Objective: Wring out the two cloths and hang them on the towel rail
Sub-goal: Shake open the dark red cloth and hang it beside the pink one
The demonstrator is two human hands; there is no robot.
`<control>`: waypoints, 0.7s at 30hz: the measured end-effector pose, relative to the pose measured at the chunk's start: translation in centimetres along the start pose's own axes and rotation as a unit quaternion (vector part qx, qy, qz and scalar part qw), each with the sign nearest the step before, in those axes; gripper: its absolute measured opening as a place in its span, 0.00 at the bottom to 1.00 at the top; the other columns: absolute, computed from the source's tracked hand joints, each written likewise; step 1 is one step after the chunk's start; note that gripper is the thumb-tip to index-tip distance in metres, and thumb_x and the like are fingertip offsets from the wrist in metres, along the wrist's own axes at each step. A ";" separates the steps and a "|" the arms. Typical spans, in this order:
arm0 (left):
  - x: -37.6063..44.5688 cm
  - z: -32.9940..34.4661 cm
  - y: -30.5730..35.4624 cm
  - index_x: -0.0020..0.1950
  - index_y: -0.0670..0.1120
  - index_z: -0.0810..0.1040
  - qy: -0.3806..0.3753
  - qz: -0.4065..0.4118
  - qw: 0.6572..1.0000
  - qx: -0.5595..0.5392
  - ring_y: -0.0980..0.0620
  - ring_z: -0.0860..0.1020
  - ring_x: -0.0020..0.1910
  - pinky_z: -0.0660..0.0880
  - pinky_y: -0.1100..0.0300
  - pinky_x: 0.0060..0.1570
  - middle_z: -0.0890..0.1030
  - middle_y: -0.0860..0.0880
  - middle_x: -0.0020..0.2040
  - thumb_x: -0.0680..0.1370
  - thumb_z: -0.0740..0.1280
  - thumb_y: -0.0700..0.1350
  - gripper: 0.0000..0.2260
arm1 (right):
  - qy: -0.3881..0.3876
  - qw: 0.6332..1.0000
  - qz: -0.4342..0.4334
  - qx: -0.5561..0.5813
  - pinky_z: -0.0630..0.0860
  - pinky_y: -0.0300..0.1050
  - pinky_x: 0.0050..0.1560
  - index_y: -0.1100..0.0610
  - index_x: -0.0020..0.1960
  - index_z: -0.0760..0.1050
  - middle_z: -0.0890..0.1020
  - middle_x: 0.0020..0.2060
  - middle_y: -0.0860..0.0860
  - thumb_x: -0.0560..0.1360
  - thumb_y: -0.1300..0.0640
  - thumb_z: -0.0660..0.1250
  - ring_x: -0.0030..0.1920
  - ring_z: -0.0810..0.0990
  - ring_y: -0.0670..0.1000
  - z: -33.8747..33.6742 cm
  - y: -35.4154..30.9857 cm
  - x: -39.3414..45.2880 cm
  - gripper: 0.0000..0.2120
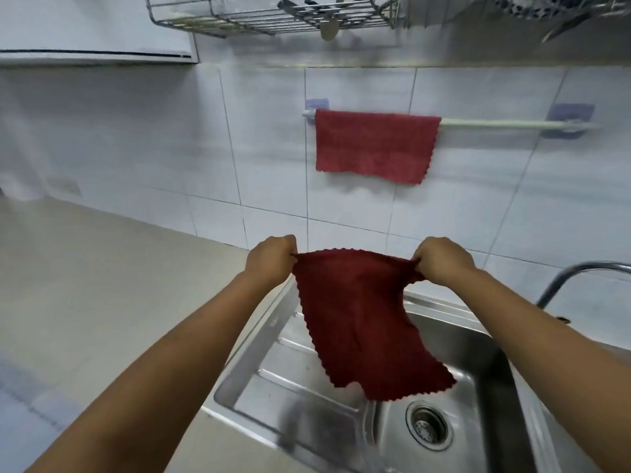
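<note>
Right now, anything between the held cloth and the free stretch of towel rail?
Head view: nothing but bare wall tile lies between the dark red cloth and the towel rail. The lighter red cloth hangs further left.

We stretch both bare arms forward, our left hand (273,259) and right hand (440,262) level and apart, knuckles up, fingers curled and pinching the top corners of a cloth (362,322)
</note>
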State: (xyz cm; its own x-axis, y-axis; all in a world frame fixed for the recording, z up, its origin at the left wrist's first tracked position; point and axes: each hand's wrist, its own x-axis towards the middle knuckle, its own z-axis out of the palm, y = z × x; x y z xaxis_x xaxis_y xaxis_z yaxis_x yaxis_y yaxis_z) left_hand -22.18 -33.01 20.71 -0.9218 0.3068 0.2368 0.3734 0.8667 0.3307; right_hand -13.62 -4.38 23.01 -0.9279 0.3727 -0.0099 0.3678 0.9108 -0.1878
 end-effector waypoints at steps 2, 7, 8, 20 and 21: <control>-0.1 -0.2 0.2 0.47 0.47 0.75 0.035 -0.007 0.999 -0.002 0.45 0.78 0.46 0.69 0.57 0.39 0.81 0.48 0.45 0.77 0.62 0.42 0.03 | -0.002 0.999 0.013 0.030 0.78 0.43 0.36 0.54 0.34 0.84 0.84 0.32 0.50 0.64 0.65 0.68 0.37 0.83 0.53 0.1 0.0 -0.3 0.08; -0.5 -1.2 0.5 0.46 0.49 0.76 0.053 -0.019 0.997 -0.052 0.44 0.79 0.48 0.73 0.56 0.43 0.82 0.48 0.47 0.75 0.63 0.42 0.04 | -0.019 0.996 -0.007 0.085 0.82 0.49 0.49 0.54 0.43 0.86 0.86 0.37 0.52 0.68 0.64 0.71 0.42 0.84 0.54 -1.5 -1.0 -1.2 0.08; -0.3 -2.0 0.6 0.46 0.49 0.77 0.066 -0.028 0.995 -0.067 0.43 0.79 0.48 0.75 0.55 0.44 0.82 0.47 0.47 0.74 0.64 0.41 0.04 | -0.004 0.995 -0.016 0.097 0.81 0.49 0.50 0.53 0.46 0.86 0.86 0.40 0.52 0.69 0.63 0.72 0.43 0.84 0.54 -2.5 -1.4 -1.3 0.09; 0.7 -6.5 0.1 0.44 0.46 0.78 0.075 0.068 0.994 -0.029 0.42 0.80 0.44 0.74 0.55 0.41 0.81 0.45 0.41 0.76 0.67 0.41 0.02 | 0.282 0.954 -0.076 -0.069 0.77 0.49 0.48 0.55 0.55 0.83 0.84 0.50 0.59 0.73 0.66 0.64 0.50 0.82 0.63 -4.8 -1.9 -3.1 0.15; 0.4 -4.6 -0.7 0.42 0.47 0.78 -0.013 0.044 0.999 -0.018 0.41 0.81 0.45 0.75 0.54 0.41 0.80 0.45 0.39 0.75 0.69 0.41 0.03 | 0.150 0.985 -0.021 -0.087 0.75 0.46 0.45 0.53 0.55 0.82 0.83 0.50 0.56 0.74 0.63 0.63 0.50 0.81 0.61 -2.8 -1.1 -2.8 0.14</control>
State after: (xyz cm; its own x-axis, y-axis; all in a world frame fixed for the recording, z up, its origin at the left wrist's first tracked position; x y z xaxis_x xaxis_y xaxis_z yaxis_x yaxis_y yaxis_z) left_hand -22.34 -35.34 24.77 -0.8871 0.3925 0.2431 0.4570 0.8212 0.3418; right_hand -11.22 -5.90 25.97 -0.8924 0.3463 0.2893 0.3585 0.9335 -0.0114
